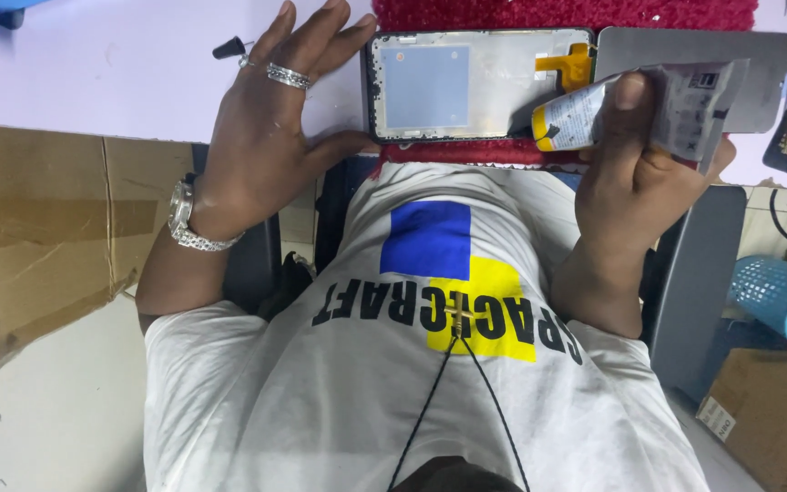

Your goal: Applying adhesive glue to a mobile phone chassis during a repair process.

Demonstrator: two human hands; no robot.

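The table (93, 82) spans the upper frame. The opened phone frame (466, 87) lies top centre with its interior exposed. Left hand (261, 137) lies flat, fingers spread wide, beside it. Right hand (635, 173) grips the glue tube (630, 114), nozzle at the frame's right edge; no adhesive is visible yet.

left hand (261, 137) flat on table (93, 82) touching opened phone frame (475, 87) edge, right hand (635, 173) gripping squeezed glue tube (630, 109) just beside frame, red mat (557, 14) underneath
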